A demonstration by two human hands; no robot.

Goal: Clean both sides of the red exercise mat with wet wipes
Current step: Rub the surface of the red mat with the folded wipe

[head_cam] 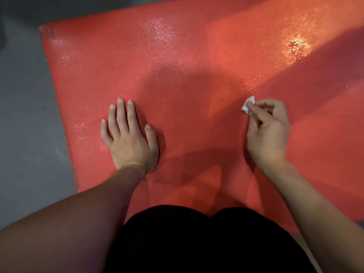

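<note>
The red exercise mat point(187, 62) lies flat on the floor and fills most of the view, with wet glistening patches across its far half. My left hand point(129, 138) presses palm-down on the mat, fingers straight and spread. My right hand point(267, 129) is to the right, fingers curled, pinching a small crumpled white wet wipe point(248, 105) that sticks out past the fingertips and touches or hovers just above the mat. My knees in dark clothing point(197, 239) rest on the mat's near edge.
Grey floor point(25, 115) borders the mat on the left and at the top. The mat's left edge and far left corner point(42, 29) are in view. A bright patch of light falls on the mat at the upper right.
</note>
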